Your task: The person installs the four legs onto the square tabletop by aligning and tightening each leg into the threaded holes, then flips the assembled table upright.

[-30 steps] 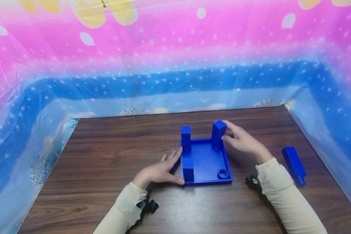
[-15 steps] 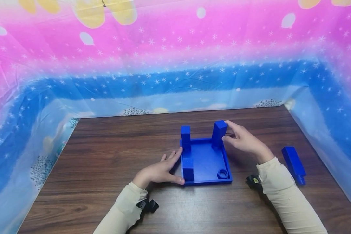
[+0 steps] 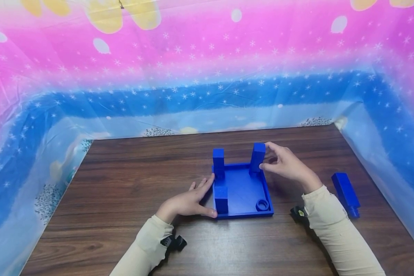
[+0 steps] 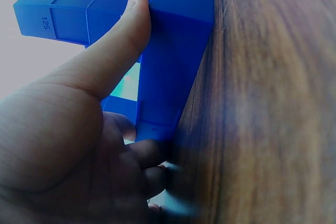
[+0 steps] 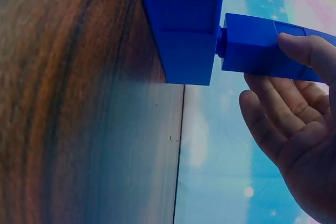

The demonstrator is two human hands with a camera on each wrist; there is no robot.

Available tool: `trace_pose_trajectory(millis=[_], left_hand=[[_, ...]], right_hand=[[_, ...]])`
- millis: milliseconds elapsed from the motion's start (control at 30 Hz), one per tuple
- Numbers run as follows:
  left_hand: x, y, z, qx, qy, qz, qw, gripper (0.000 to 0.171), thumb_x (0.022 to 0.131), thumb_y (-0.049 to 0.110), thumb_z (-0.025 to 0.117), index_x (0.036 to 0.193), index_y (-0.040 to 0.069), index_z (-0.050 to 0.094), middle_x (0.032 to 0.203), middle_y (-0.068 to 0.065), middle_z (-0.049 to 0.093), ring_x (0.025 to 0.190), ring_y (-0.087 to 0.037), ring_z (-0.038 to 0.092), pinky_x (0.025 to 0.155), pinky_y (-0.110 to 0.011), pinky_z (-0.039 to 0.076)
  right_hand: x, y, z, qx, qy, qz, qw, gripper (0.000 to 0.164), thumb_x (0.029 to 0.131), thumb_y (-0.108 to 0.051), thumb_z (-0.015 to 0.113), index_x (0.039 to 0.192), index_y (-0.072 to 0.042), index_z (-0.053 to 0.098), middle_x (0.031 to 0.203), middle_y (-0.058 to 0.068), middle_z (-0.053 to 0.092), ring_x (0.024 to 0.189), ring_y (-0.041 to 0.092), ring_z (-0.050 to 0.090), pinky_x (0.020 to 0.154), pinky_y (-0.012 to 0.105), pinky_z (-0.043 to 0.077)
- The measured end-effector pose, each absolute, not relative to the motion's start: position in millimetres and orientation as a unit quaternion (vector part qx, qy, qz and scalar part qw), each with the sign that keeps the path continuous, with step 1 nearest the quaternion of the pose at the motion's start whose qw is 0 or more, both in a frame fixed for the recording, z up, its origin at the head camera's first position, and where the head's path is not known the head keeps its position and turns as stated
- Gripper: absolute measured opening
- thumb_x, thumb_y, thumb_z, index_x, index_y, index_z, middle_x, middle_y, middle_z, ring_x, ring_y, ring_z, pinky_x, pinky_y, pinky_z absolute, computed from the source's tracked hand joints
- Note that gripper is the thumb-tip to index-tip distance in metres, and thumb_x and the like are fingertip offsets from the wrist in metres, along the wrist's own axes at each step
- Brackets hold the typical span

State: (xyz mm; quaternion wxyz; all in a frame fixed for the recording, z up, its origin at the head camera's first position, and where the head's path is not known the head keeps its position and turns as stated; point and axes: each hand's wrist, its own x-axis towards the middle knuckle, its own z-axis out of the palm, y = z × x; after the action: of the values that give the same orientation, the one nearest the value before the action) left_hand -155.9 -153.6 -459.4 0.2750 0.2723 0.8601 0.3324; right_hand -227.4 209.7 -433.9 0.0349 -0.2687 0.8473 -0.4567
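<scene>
A shallow square blue tray (image 3: 244, 191) with raised edges lies on the table. Square blue legs stand up at its far left (image 3: 219, 159) and near left (image 3: 222, 200) corners. My right hand (image 3: 285, 165) pinches the leg at the far right corner (image 3: 257, 157) between thumb and fingers. A narrow neck (image 5: 221, 43) shows between this leg and the tray in the right wrist view. Along the tray's left side my left hand (image 3: 186, 201) is spread, its thumb (image 4: 137, 11) at the near corner and its fingers farther back. A round threaded socket (image 3: 262, 205) shows at the near right corner.
Another blue leg (image 3: 346, 193) lies on the table to the right of the right forearm, its threaded end towards me. Printed cloth (image 3: 207, 92) walls in the wooden table (image 3: 134, 165) at the back and both sides. Small black devices (image 3: 174, 242) sit on both wrists.
The leg in my right hand has turned about its own length and stands a little straighter. My right thumb has shifted slightly left. The left hand and the tray stay in place.
</scene>
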Motion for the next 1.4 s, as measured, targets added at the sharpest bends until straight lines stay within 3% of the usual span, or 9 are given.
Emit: trace_pose_trajectory(millis=[200,433,700,967,1133,1267,1400], left_hand=[[-155.4,-153.2,-459.1,0.270,0.860,0.334,0.275,0.123,0.091,0.050,0.081,0.169,0.016,-0.009,0.176,-0.012,-0.003,0.161,-0.028,-0.009,0.127,-0.050,-0.014],[-154.8,-155.5,-459.3,0.277,0.853,0.349,0.274,0.127,0.089,0.061,0.078,0.170,0.016,-0.009,0.176,-0.015,-0.002,0.161,-0.032,-0.009,0.128,-0.052,-0.014],[-155.3,-153.6,-456.9,0.268,0.858,0.338,0.279,0.124,0.091,0.052,0.081,0.169,0.016,-0.008,0.176,-0.012,-0.002,0.161,-0.027,-0.010,0.128,-0.049,-0.015],[-154.9,-155.3,-459.2,0.276,0.849,0.358,0.274,0.127,0.087,0.065,0.076,0.170,0.017,-0.007,0.177,-0.014,-0.001,0.161,-0.032,-0.009,0.128,-0.054,-0.014],[-154.9,-155.0,-458.6,0.274,0.851,0.354,0.275,0.127,0.088,0.063,0.078,0.170,0.016,-0.007,0.177,-0.013,-0.002,0.161,-0.032,-0.009,0.128,-0.054,-0.013],[-155.6,-153.5,-458.7,0.269,0.857,0.341,0.277,0.125,0.090,0.055,0.080,0.170,0.015,-0.007,0.177,-0.011,-0.003,0.161,-0.030,-0.010,0.128,-0.052,-0.013],[-155.4,-152.5,-457.9,0.265,0.862,0.331,0.278,0.123,0.091,0.049,0.081,0.170,0.015,-0.007,0.176,-0.010,-0.003,0.161,-0.027,-0.010,0.128,-0.049,-0.014]], right_hand=[[-226.9,205.8,-432.7,-0.267,0.854,-0.447,0.014,0.038,0.086,0.001,0.084,0.118,-0.004,0.064,0.097,0.007,0.076,0.090,0.023,0.073,0.077,0.033,0.063],[-227.3,203.6,-434.3,-0.272,0.864,-0.424,-0.012,0.038,0.085,-0.001,0.086,0.117,-0.004,0.067,0.089,0.002,0.074,0.081,0.019,0.070,0.069,0.031,0.061],[-228.3,202.3,-436.2,-0.277,0.867,-0.414,-0.023,0.037,0.085,-0.004,0.087,0.117,-0.008,0.070,0.092,0.001,0.073,0.081,0.017,0.069,0.068,0.031,0.059],[-228.7,203.7,-436.0,-0.284,0.868,-0.406,-0.016,0.043,0.086,-0.009,0.088,0.125,-0.008,0.069,0.099,0.002,0.074,0.085,0.017,0.070,0.071,0.033,0.061],[-227.0,205.1,-436.1,-0.286,0.863,-0.416,0.015,0.061,0.090,-0.012,0.086,0.144,-0.005,0.058,0.117,0.011,0.072,0.099,0.026,0.071,0.079,0.038,0.063],[-225.8,204.2,-436.0,-0.290,0.841,-0.453,0.053,0.076,0.093,0.002,0.077,0.160,-0.005,0.041,0.142,0.024,0.061,0.118,0.041,0.067,0.087,0.045,0.064],[-226.4,202.1,-437.6,-0.294,0.823,-0.481,0.071,0.079,0.096,0.010,0.067,0.165,-0.008,0.032,0.151,0.028,0.052,0.128,0.050,0.060,0.092,0.053,0.061]])
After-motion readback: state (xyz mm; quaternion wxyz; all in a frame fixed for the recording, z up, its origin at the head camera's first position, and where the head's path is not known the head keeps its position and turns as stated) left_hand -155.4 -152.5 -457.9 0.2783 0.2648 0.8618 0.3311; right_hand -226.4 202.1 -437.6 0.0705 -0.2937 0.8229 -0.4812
